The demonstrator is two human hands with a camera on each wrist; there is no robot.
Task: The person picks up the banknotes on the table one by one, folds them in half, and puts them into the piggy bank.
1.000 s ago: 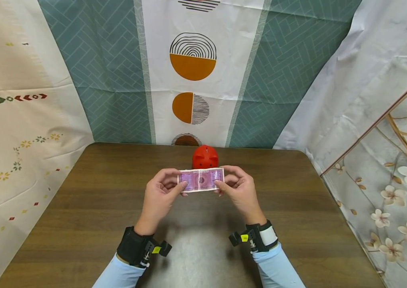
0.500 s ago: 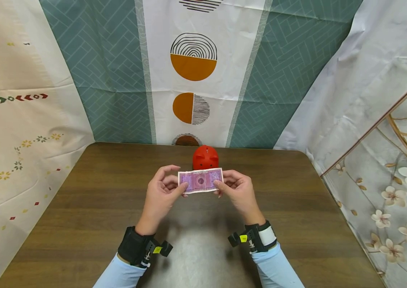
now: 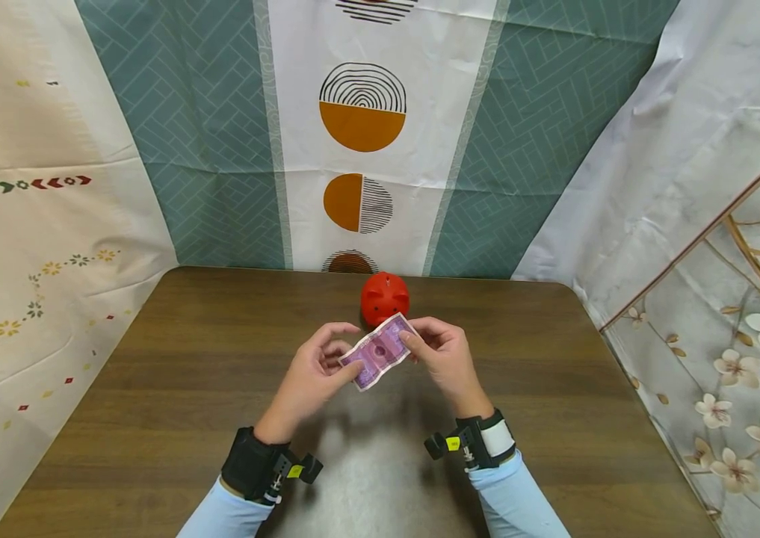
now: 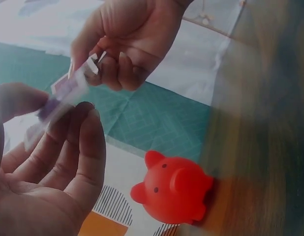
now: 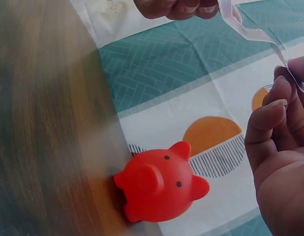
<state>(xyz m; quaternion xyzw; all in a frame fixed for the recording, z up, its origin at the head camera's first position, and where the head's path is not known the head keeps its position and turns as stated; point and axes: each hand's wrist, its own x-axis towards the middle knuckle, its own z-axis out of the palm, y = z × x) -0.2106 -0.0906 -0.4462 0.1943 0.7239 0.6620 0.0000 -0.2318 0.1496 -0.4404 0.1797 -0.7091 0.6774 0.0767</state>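
A purple banknote (image 3: 380,351) is held slantwise between both hands in the head view, its right end higher. My left hand (image 3: 315,373) pinches the lower left end, thumb on top. At the upper right end, my right hand (image 3: 443,359) pinches the note between thumb and fingers. Just behind the note stands a red piggy bank (image 3: 385,297) with a slot on its back, its snout partly covered by the note. In the right wrist view the note (image 5: 258,34) shows edge-on and bent. The left wrist view shows the piggy bank (image 4: 174,189) below the hands.
The brown wooden table (image 3: 151,388) reaches back to a hanging green and white patterned cloth (image 3: 211,149). Light cloths with flowers (image 3: 716,403) and small motifs hang at the right and left. Each wrist wears a black camera strap (image 3: 252,463).
The banknote has turned from level to slanted, its left end dropping toward me. My left hand has moved right and slightly down. More of the piggy bank shows now.
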